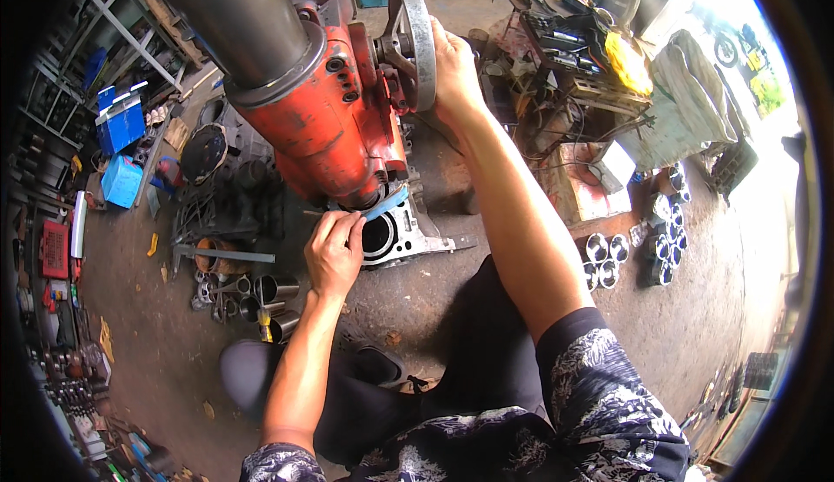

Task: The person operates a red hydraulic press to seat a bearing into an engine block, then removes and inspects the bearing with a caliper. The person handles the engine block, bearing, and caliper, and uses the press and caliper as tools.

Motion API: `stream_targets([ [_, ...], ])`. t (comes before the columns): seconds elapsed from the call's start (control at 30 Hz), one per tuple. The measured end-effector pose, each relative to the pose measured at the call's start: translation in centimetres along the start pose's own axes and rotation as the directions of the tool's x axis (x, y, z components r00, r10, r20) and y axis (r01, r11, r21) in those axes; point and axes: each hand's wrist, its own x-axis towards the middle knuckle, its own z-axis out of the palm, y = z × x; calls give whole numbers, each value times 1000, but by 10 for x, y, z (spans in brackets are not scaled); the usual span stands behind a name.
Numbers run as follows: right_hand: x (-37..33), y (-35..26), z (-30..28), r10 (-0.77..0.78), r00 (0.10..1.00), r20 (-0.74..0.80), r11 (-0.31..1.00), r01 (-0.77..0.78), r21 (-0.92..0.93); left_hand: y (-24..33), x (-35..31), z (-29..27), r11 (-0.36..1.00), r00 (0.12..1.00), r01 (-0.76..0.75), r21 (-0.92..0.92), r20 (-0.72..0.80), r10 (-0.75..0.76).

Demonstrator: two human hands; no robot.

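A red boring machine (317,139) with a thick grey metal column (234,34) stands over a silvery engine block (407,232). My right hand (456,69) grips the far right rim of its grey handwheel (424,56), most of the fingers hidden behind the rim. Lower and to the left, my left hand (334,252) pinches a flat blue strip (387,205) between thumb and fingers. The strip slants up to the right, just under the machine's lower end and above the block's round bore. Whether its far tip touches anything, I cannot tell.
Metal cylinder sleeves (276,289) lie on the floor at left, and several shiny ring-shaped parts (606,260) at right. A tool-laden bench (565,47) with a yellow cloth (627,63) stands at the far right. Blue boxes (122,126) and a red case (55,249) are at left.
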Motion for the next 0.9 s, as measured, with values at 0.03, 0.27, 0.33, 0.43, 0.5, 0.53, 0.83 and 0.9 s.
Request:
stream_targets([
  [0.03, -1, -1, 0, 0, 1000, 2, 1000, 0, 6, 0, 1, 0, 1000, 1000, -5, -5, -4, 5],
  [0.27, -3, -2, 1, 1, 1000, 23, 999, -2, 46, -2, 3, 3, 1000, 1000, 2, -16, -22, -2],
  [0.33, -3, -3, 1, 26, 999, 20, 996, -28, 85, -2, 4, 4, 1000, 1000, 6, -13, -22, -7],
  [0.43, -4, -3, 0, 14, 998, 64, 996, -19, 86, -2, 4, 6, 1000, 1000, 15, -5, -21, -15],
  [0.5, -4, -1, 0, 12, 999, 50, 997, -16, 80, 0, 4, 9, 1000, 999, 19, -3, -40, -19],
  [0.53, -3, 0, 0, -10, 998, 61, 995, 4, 97, 1, 5, 10, 1000, 999, 22, 1, -46, -22],
  [0.83, 14, 22, -3, -54, 998, -37, 994, 50, -98, 5, 7, 23, 999, 996, 51, 14, -76, -50],
  [0.9, 15, 25, -5, -22, 1000, -8, 998, 21, -65, 5, 8, 26, 998, 996, 63, 14, -66, -62],
])
